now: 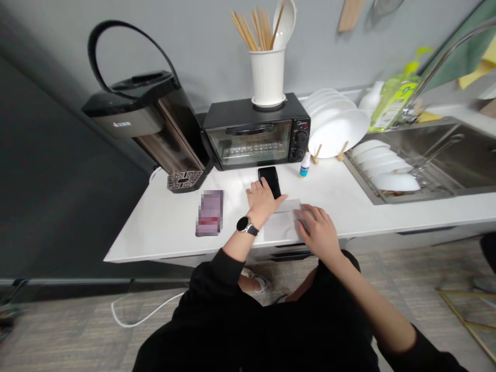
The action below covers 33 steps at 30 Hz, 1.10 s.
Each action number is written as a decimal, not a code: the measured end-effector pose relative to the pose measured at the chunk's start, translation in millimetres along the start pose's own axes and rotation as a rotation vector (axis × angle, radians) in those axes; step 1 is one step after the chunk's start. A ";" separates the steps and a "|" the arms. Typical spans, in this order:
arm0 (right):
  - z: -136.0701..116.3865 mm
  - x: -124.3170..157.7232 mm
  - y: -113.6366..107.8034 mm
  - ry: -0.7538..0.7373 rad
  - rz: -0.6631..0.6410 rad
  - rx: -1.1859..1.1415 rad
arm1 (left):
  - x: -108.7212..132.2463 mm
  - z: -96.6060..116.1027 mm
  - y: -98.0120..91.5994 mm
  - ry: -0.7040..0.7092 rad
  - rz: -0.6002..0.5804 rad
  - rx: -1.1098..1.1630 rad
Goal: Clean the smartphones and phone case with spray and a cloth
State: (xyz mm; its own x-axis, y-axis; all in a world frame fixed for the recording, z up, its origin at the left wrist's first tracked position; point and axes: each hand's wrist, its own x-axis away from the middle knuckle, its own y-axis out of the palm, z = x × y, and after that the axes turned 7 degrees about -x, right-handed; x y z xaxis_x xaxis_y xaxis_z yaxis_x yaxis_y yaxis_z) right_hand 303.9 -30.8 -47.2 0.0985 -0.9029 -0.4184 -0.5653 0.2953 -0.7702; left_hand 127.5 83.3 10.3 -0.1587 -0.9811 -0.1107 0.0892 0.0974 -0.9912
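Note:
My left hand, a black watch on its wrist, rests on the white counter with its fingers touching the near edge of a black phone. The phone lies flat in front of the black toaster oven. My right hand lies palm down on a pale, thin sheet or cloth spread on the counter, fingers slightly curled. Whether either hand actually grips anything is unclear.
A second phone lies to the left. A black water boiler stands at the back left, a white utensil holder on the oven. A small bottle, plate rack and sink with bowls are to the right.

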 end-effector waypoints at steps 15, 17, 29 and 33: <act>5.6 -4.3 -15.9 0.117 0.143 -0.615 | 21.9 -57.6 -42.6 0.180 -0.072 -0.042; -1.7 -6.7 -21.9 0.152 0.135 -0.744 | 58.5 -52.4 -48.1 0.264 0.014 -0.007; -66.5 -5.5 -13.0 0.524 -0.196 -1.194 | 175.2 -61.0 -47.2 0.479 0.126 -0.118; -88.0 -11.4 -16.1 0.605 -0.199 -1.316 | 182.2 -76.5 -49.0 0.510 0.157 -0.118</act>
State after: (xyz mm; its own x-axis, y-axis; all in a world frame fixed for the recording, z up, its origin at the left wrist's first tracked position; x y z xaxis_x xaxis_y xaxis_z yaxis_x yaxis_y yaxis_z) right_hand 239.9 -52.7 12.4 0.0983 -0.9826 0.1576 -0.9410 -0.0402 0.3361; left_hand 19.0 -87.4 33.2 -0.6114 -0.7508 -0.2499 0.0440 0.2831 -0.9581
